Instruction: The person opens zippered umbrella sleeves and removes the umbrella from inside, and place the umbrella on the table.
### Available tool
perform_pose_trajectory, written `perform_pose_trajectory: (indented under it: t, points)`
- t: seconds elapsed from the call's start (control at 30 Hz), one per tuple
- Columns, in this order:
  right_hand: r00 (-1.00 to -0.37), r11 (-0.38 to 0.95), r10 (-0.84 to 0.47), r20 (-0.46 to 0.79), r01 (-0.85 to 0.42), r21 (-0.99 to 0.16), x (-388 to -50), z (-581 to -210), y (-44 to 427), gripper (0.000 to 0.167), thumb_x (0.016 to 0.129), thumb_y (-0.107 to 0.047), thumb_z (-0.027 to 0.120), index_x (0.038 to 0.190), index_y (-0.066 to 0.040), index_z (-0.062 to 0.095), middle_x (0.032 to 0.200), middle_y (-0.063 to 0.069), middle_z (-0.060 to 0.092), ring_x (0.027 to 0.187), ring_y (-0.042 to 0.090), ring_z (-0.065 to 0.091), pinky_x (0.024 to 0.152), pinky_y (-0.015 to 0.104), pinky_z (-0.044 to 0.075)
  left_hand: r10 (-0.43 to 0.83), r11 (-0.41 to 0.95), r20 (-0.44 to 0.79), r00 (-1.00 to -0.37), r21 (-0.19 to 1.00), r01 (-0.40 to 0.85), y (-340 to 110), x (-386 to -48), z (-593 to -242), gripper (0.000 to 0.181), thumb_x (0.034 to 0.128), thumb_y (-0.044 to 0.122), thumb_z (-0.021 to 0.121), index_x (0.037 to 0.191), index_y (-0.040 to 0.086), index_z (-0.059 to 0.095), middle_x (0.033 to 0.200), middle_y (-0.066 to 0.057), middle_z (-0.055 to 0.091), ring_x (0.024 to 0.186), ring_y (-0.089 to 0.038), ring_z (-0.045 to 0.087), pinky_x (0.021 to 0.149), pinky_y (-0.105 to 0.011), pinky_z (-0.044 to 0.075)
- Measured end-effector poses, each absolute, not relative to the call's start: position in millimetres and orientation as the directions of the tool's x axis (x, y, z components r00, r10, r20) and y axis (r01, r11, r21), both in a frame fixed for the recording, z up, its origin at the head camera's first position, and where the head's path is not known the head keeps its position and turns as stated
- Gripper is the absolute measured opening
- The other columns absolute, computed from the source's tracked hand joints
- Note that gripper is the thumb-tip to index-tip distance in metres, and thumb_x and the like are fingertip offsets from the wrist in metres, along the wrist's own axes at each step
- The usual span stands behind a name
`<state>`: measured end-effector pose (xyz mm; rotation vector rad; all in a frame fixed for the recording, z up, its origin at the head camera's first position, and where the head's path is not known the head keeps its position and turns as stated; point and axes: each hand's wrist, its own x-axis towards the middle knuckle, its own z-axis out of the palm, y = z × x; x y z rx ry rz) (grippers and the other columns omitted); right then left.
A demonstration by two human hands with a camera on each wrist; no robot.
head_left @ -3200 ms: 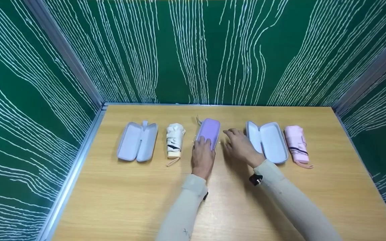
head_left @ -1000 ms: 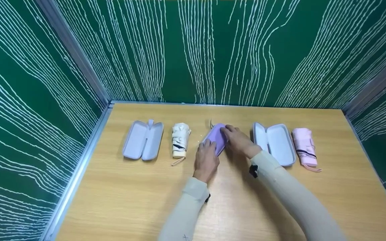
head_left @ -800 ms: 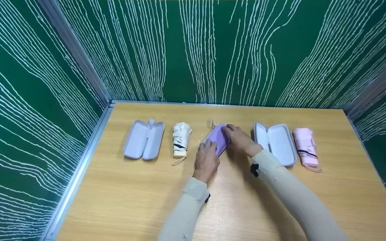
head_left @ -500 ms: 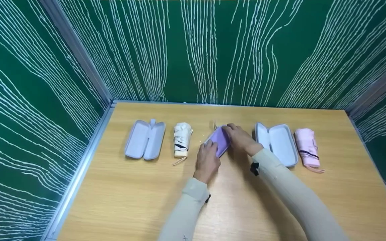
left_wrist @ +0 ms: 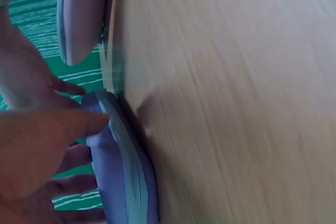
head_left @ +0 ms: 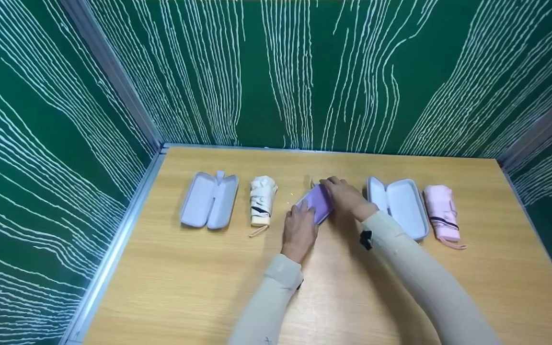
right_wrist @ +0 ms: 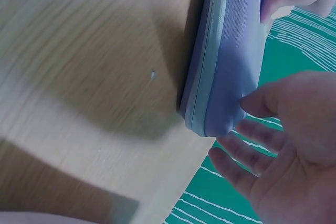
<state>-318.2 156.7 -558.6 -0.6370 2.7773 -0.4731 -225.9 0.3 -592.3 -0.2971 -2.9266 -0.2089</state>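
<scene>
A closed purple zip case [head_left: 320, 205] lies slanted in the middle of the wooden table, its zip band plain in both wrist views. My left hand [head_left: 300, 231] grips the near end, thumb [left_wrist: 86, 124] on one side and fingers across the other. At the far end my right hand [head_left: 345, 196] holds the case, with its thumb [right_wrist: 262, 100] against the side and its fingertips by the end. Right of the hands lies an open greyish case [head_left: 406, 211]; left of them is a folded white umbrella [head_left: 262, 199].
Another open greyish case [head_left: 209, 200] lies farther left. A folded pink umbrella [head_left: 441, 211] with a wrist strap is at the far right. Green walls [head_left: 348, 72] with white wavy lines enclose the table's back and sides. Small white specks lie beside the purple case.
My right hand has moved from beside the purple case onto its far end. The case has turned clockwise, its far end swinging right. My left hand stays on the near end.
</scene>
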Motion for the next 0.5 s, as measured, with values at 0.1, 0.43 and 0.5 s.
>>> perform_pose_trajectory:
  t: [0.1, 0.43, 0.5]
  points:
    - [-0.872, 0.855, -0.455, -0.181, -0.372, -0.36, -318.3, -556.6, 157.1, 0.061, 0.102, 0.012, 0.047, 0.16, -0.003, 0.04, 0.161, 0.026, 0.04, 0.144, 0.049, 0.046, 0.116, 0.06, 0.043, 0.191, 0.975, 0.234, -0.953, 0.07, 0.213, 3.3, -226.1, -594.3, 0.03, 0.0915, 0.025, 0.079, 0.119, 0.014, 0.077, 0.126, -0.003, 0.064, 0.114, -0.024, 0.062, 0.087, -0.038, 0.056]
    - [-0.873, 0.85, -0.468, -0.134, -0.404, -0.339, -320.1, -553.1, 161.7, 0.05, 0.107, 0.007, 0.042, 0.155, -0.001, 0.047, 0.156, 0.027, 0.047, 0.141, 0.047, 0.049, 0.115, 0.059, 0.045, 0.185, 0.982, 0.233, -0.955, -0.013, 0.188, 7.9, -224.1, -591.9, 0.035, 0.0807, 0.026, 0.086, 0.113, 0.016, 0.077, 0.121, 0.001, 0.067, 0.112, -0.024, 0.064, 0.09, -0.04, 0.056]
    - [-0.873, 0.852, -0.468, -0.138, -0.404, -0.334, -321.2, -553.2, 162.1, 0.05, 0.106, 0.008, 0.043, 0.155, -0.001, 0.047, 0.156, 0.027, 0.047, 0.141, 0.047, 0.05, 0.115, 0.059, 0.045, 0.186, 0.981, 0.217, -0.958, 0.013, 0.194, 6.4, -223.8, -590.8, 0.037, 0.0794, 0.024, 0.088, 0.113, 0.015, 0.077, 0.122, 0.001, 0.067, 0.112, -0.025, 0.064, 0.09, -0.041, 0.057]
